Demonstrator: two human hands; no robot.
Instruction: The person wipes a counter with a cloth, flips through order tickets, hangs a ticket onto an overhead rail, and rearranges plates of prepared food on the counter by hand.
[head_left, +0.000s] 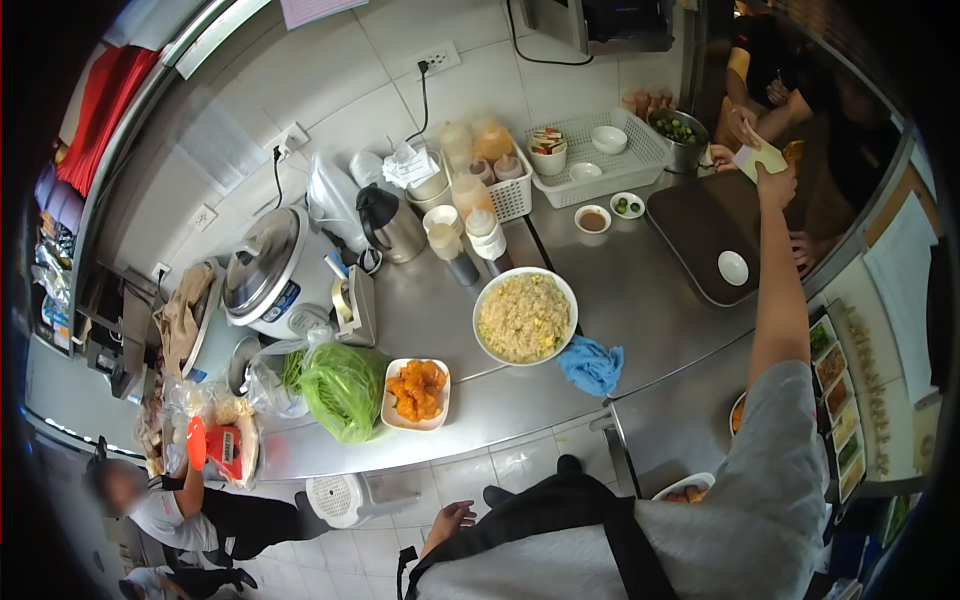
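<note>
At the upper right, my right hand (pixel 776 186) is closed on a pale yellow-green paper (pixel 762 162), above the far end of a dark brown tray (pixel 705 235). Other people's hands are close to the paper's far side. A small white dish (pixel 733 267) lies on the tray. My left hand (pixel 456 521) hangs low at my side, away from the counter, fingers partly curled; whether it holds anything is hard to make out. Between my arms and the wall stand a bowl of fried rice (pixel 524 316), a blue cloth (pixel 591 366) and a square bowl of orange pieces (pixel 416 394).
Sauce bottles (pixel 486 235), a steel jug (pixel 388 224), a rice cooker (pixel 278 270) and a bag of greens (pixel 345 390) line the counter (pixel 420 300). A white basket (pixel 600 155) holds small bowls. One co-worker (pixel 180 515) stands at lower left; a stool (pixel 338 499) is below.
</note>
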